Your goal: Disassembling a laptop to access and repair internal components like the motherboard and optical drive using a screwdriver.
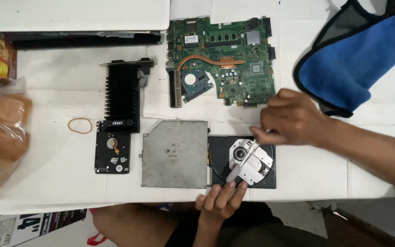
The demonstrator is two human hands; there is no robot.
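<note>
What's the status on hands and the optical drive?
Right hand holds tweezers over the open optical drive. Left hand steadies its front edge. Nothing obstructing.

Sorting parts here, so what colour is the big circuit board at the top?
Green, with a copper-coloured heat pipe, seen in the head view: circuit board.

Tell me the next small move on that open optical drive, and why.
Probably lower the tool's tip onto the tray's near edge and keep the drive pinned. The right hand holds a slim metal tool slanting across the open optical drive, its tip close to the left hand, whose fingertips press the drive's front edge. The grey metal cover lies alongside, so the inner parts are exposed.
</note>
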